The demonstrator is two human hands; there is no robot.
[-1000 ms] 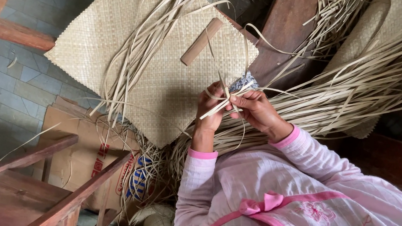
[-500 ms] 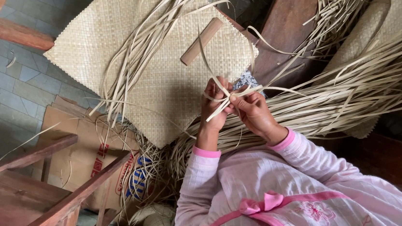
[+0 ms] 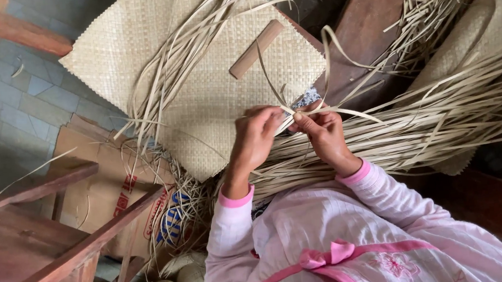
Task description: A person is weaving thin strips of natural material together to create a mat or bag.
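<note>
Your left hand (image 3: 257,137) and right hand (image 3: 321,130) meet fingertip to fingertip, both pinched shut on thin pale reed strips (image 3: 315,112) — the strips' long axes fan up and rightward from your fingers, over the woven mat (image 3: 195,61) just beyond.

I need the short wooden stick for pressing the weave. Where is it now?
In the head view the short wooden stick lies slanted on the woven mat, above both hands, right of the loose strips.
</note>
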